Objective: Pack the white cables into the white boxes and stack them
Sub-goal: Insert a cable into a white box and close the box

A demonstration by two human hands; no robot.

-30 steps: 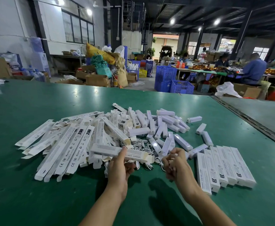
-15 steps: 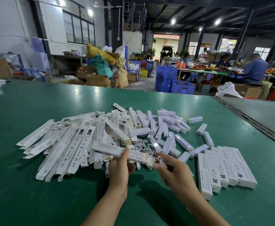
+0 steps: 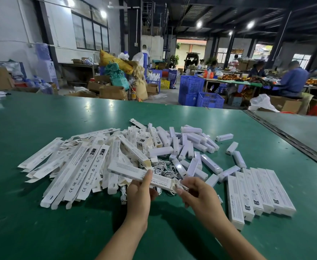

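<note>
A green table (image 3: 41, 231) in a busy workshop carries a heap of flat boxes (image 3: 82, 166). The left hand (image 3: 139, 194) grips one long white box (image 3: 131, 170), with the thumb on top. The right hand (image 3: 199, 196) pinches a white cable (image 3: 180, 185) at the right end of this box. The packed boxes (image 3: 260, 190) lie in a row further right.

Two bare forearms, entering from the lower edge and angled toward each other; left hand (image 3: 141, 193) gripping a long white box (image 3: 127, 170), thumb raised across its near face; right hand (image 3: 198, 195) with fingers curled, fingertips pinching a white cable (image 3: 181, 185) at the box's right end.
</note>
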